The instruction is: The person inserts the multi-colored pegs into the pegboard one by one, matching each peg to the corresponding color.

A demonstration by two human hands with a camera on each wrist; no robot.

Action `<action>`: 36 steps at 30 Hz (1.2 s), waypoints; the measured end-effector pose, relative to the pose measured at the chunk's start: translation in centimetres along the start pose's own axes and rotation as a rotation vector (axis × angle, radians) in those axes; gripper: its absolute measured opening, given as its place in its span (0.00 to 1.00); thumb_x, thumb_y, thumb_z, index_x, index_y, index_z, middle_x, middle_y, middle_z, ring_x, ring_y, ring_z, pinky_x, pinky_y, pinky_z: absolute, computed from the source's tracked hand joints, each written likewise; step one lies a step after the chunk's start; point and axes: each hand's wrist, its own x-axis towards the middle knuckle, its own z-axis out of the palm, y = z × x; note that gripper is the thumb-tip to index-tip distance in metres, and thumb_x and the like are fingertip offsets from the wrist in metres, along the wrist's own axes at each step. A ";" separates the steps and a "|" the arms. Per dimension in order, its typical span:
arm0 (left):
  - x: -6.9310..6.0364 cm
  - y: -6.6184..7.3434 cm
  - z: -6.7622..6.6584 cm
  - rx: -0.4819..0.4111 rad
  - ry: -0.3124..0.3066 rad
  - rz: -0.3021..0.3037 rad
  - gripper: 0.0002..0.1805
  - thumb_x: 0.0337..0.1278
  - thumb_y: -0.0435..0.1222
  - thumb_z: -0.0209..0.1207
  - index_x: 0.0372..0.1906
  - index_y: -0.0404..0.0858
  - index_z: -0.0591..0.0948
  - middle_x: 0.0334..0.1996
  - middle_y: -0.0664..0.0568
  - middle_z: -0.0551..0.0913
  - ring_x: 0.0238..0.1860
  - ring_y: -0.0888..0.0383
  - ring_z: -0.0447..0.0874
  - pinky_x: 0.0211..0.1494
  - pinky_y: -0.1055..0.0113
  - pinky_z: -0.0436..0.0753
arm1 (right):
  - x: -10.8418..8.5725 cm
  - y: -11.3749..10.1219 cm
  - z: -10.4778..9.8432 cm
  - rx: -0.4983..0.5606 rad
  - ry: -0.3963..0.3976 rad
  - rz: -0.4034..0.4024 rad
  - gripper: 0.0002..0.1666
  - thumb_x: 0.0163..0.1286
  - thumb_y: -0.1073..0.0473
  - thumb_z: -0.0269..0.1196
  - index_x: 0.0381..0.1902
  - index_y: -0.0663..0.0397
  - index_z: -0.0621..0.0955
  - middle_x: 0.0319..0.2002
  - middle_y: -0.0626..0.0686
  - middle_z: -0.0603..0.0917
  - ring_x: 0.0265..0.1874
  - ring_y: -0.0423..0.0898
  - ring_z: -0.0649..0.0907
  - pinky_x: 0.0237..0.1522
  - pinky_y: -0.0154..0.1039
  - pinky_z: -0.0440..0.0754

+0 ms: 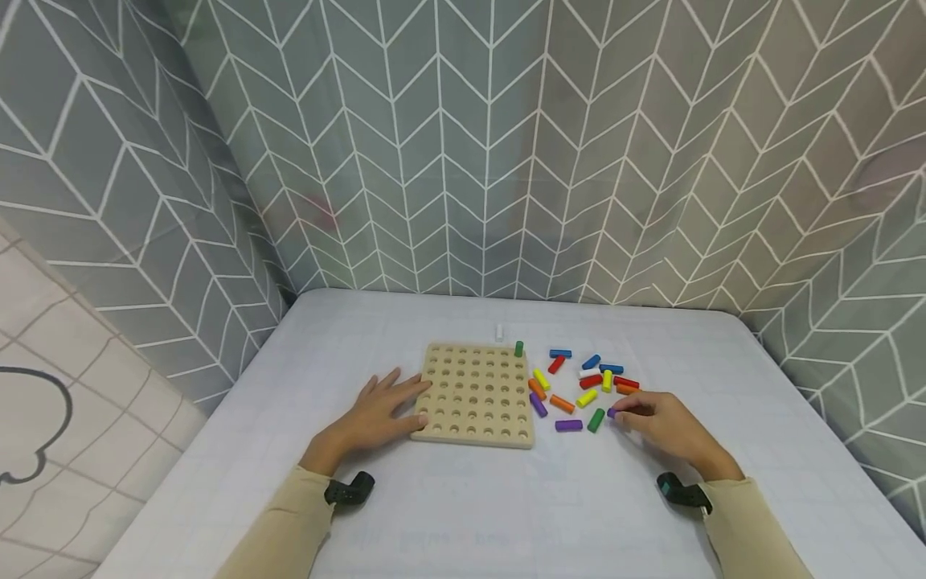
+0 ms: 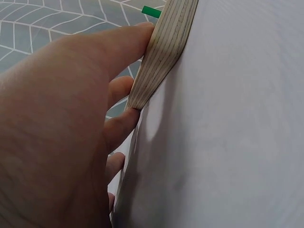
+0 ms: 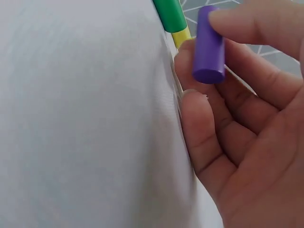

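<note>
My right hand (image 1: pixel 654 420) pinches a purple peg (image 3: pixel 209 47) between thumb and fingers, just right of the loose pegs. Spread fingers of my left hand (image 1: pixel 376 414) rest on the left edge of a wooden pegboard (image 1: pixel 473 439) with rows of round holes. In the left wrist view the thumb and fingertips touch the board's layered side (image 2: pixel 164 52). One green peg (image 1: pixel 518 348) stands upright in the far right corner hole. Close to my right hand lie a second green peg (image 1: pixel 596 420) and another purple peg (image 1: pixel 568 425).
Several loose pegs lie right of the board, among them a yellow peg (image 1: pixel 587 397), an orange peg (image 1: pixel 562 404), a red peg (image 1: pixel 556 364) and a blue peg (image 1: pixel 560 353). A white peg (image 1: pixel 499 332) is behind the board. A white cloth (image 1: pixel 564 515) covers the table.
</note>
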 end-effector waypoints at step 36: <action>0.4 -0.6 0.7 0.002 0.033 0.019 0.38 0.65 0.63 0.55 0.75 0.53 0.68 0.77 0.54 0.61 0.79 0.43 0.42 0.77 0.40 0.35 | 2.8 -1.7 0.7 0.423 0.125 -0.052 0.28 0.76 0.51 0.60 0.66 0.61 0.75 0.61 0.62 0.78 0.53 0.53 0.82 0.49 0.35 0.84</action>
